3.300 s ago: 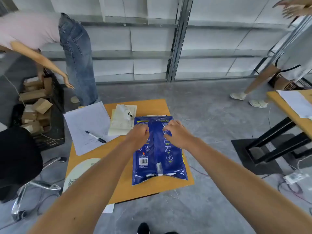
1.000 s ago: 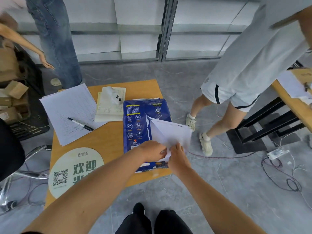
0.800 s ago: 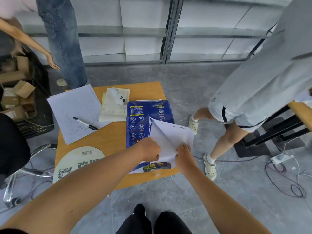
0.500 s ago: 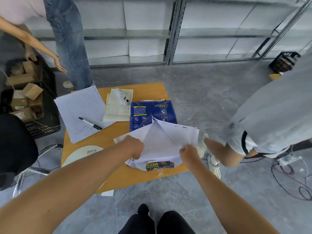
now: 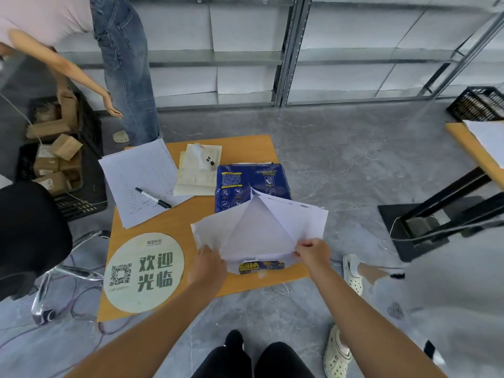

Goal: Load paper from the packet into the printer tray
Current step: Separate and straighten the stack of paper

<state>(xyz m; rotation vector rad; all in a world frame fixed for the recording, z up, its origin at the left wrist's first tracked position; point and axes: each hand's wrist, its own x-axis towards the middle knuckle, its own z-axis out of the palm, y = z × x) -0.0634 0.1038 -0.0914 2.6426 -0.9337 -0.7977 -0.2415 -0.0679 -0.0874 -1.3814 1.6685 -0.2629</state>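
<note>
A blue paper packet [image 5: 246,184] lies on the small orange table [image 5: 191,214], torn open at its near end. White wrapper flaps [image 5: 261,227] are spread wide over its near half. My left hand [image 5: 208,264] grips the left flap near its lower edge. My right hand [image 5: 313,252] pinches the right flap at its near corner. A strip of the packet's blue and yellow end [image 5: 260,266] shows between my hands. No printer or tray is in view.
On the table lie a printed sheet [image 5: 141,181] with a black marker [image 5: 153,197], a yellowish pad [image 5: 199,173] and a round QR sign [image 5: 144,271]. One person stands at far left, another close at right [image 5: 450,309]. Crates of boxes [image 5: 57,162] sit left; cables lie on the floor.
Both hands moved from the packet's far end to its near end and pulled the white flaps apart, wider than half a second ago. The person at right walked past toward the near right.
</note>
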